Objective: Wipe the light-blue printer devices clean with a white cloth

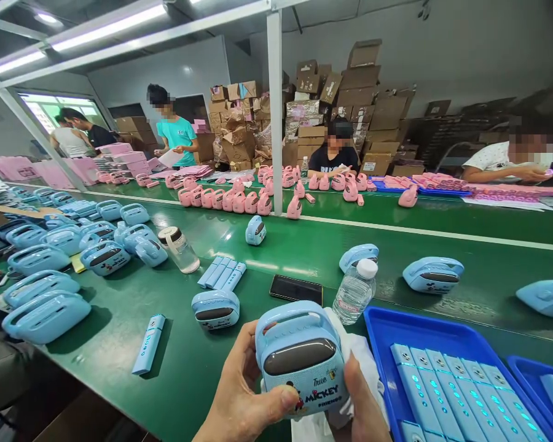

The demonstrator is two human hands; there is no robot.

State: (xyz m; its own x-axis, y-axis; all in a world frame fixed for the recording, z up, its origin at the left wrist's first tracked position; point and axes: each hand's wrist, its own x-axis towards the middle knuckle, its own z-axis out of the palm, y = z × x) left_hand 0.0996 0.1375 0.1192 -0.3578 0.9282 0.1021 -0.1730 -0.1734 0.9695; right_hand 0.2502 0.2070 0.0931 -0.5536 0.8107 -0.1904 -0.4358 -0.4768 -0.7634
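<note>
A light blue portable speaker [299, 362] with a carry handle, a dark oval panel and Mickey print is held up close in front of me. My left hand [253, 393] grips its left side, thumb across the front. At its right side, my right hand [364, 399] has its thumb on the casing, with a white cloth [367, 362] between palm and speaker; its other fingers are hidden. Behind it lies a black phone [296, 288]. Another blue speaker [215, 309] stands just left, and a loose blue microphone [149, 344] lies farther left.
To the right, a blue tray [373, 319] holds several lit blue microphones [456, 387]. A water bottle [356, 291] and a glass jar [179, 250] stand on the green table. Many blue speakers [46, 313] crowd the left. Pink speakers [225, 199] and co-workers are across the table.
</note>
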